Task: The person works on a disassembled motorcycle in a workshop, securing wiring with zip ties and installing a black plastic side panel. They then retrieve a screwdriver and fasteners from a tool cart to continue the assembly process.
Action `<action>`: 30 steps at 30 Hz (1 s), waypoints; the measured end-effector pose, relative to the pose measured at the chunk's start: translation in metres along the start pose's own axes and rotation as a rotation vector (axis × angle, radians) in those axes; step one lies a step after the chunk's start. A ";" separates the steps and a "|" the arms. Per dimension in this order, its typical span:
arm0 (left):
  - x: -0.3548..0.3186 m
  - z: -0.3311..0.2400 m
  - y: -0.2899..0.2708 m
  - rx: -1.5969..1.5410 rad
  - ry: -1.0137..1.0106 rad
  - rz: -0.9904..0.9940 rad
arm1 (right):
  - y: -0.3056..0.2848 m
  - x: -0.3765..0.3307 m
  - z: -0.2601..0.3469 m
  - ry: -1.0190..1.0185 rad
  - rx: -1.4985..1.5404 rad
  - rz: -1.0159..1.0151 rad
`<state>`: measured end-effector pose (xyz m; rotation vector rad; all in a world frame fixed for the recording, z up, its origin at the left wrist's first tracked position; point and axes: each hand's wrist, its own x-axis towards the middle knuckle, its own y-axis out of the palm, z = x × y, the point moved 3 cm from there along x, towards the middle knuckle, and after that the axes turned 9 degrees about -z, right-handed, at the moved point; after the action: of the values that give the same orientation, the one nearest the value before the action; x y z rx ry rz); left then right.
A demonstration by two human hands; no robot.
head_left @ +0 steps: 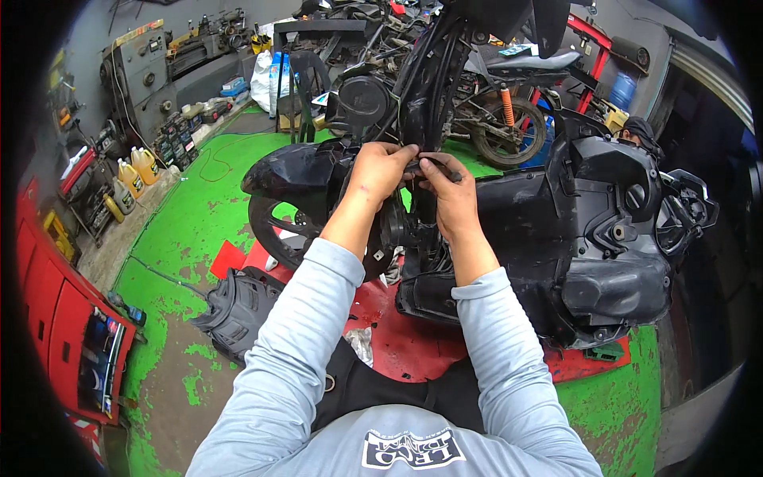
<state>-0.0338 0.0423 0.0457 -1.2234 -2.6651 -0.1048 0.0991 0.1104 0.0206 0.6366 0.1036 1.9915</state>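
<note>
A partly stripped black scooter stands before me, its front wheel (274, 226) and dark fender (290, 171) on the left, its black body panels (517, 230) on the right. Both hands meet at the upright frame section with dark cables (429, 87). My left hand (377, 173) is closed, thumb and forefinger pinched at the frame; what lies in the pinch is hidden. Close beside it, my right hand (451, 195) is closed around a short dark rod-like piece (455, 176), whose kind I cannot make out.
The scooter stands over a red platform (405, 342) on a worn green floor. Left of it lies a grey-black moulded panel (242, 306). A red cabinet (60, 310) stands at the left; another motorcycle (509, 119) is behind. A person's dark cap (642, 133) shows at far right.
</note>
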 end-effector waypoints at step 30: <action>-0.015 0.016 -0.003 -0.420 -0.078 0.047 | 0.001 0.005 -0.022 0.214 0.245 -0.025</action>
<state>-0.0291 0.0322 0.0266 -1.4290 -2.7655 -0.6510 0.0862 0.1178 0.0042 0.5707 0.4895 2.0343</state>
